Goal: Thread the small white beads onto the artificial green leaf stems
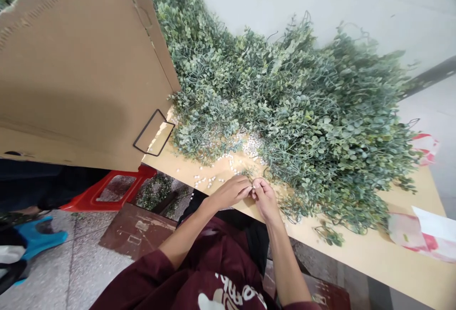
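Note:
My left hand (233,191) and my right hand (264,197) meet fingertip to fingertip over the table's near edge. Both are closed in a pinch; whatever sits between the fingers is too small and hidden to name. Just beyond them, a little green sprig (248,172) lies close to the left fingers. Small white pieces (210,180) are scattered on the table (188,170) to the left of my hands. More of these form a small heap (252,145) ahead. A large mass of artificial leafy green stems (320,125) rises behind and to the right.
A big cardboard sheet (81,72) stands at the left, with a black wire frame (155,134) against its corner. Red-and-white plastic (406,229) and white paper (436,223) lie at the right. Below are a red stool (92,196) and a blue plastic item (42,239).

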A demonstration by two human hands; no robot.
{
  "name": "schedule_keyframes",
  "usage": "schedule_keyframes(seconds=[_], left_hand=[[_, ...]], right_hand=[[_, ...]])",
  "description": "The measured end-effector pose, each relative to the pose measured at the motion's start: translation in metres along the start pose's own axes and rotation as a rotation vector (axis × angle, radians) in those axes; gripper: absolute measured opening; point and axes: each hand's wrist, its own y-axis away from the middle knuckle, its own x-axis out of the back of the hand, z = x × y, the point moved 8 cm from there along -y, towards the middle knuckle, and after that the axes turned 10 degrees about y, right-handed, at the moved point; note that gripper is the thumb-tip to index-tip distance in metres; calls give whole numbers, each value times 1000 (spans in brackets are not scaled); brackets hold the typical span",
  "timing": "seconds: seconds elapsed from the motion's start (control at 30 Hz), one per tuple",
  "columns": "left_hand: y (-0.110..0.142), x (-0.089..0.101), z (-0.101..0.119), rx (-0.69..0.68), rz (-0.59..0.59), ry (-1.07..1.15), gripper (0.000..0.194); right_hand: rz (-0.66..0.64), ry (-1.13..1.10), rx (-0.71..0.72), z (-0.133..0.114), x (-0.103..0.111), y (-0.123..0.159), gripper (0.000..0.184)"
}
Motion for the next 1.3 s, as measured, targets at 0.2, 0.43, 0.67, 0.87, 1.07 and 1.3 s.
schedule_keyframes(seconds=[0.2, 0.43, 0.67, 0.87, 1.07, 1.3], left_hand=[[0, 1, -2, 21, 2, 18, 32], [-1, 3, -5, 54, 34, 72, 34], [1, 3, -9, 78, 51, 45, 36], [2, 7, -5, 85, 95, 111, 36], [20, 38, -18, 134, 528, 687, 31], [65, 78, -10, -31, 923, 1739, 20]], right_hand=[[-6, 19, 10, 1, 0, -1, 27], [39, -103, 1, 1, 3, -2, 26], [111, 42, 143, -5, 10, 1, 15], [77, 145, 221, -12, 10, 2, 21], [44, 219, 210, -15, 0, 4, 36], [1, 614, 210, -28, -23, 0, 33]])
